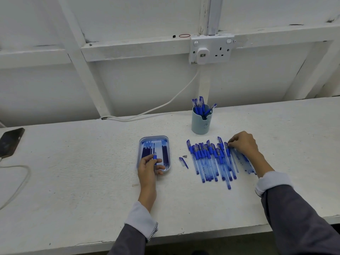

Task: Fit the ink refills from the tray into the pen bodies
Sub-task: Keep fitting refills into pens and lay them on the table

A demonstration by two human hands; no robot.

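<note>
Teal cup point(200, 126) behind pen bodies point(211, 161), phone point(10, 142) left

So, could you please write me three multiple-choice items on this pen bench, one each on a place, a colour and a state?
1. Where does the cup stand? A) behind the row of pens B) on a shelf C) on the floor
2. What colour are the pen grips? A) red B) blue C) green
3. What is the left hand doing? A) lying flat, empty B) holding a pen body over the tray C) gripping scissors
1 A: it stands beyond the row. 2 B: every grip shows blue. 3 B: its fingers curl round the body above the tray.
</note>
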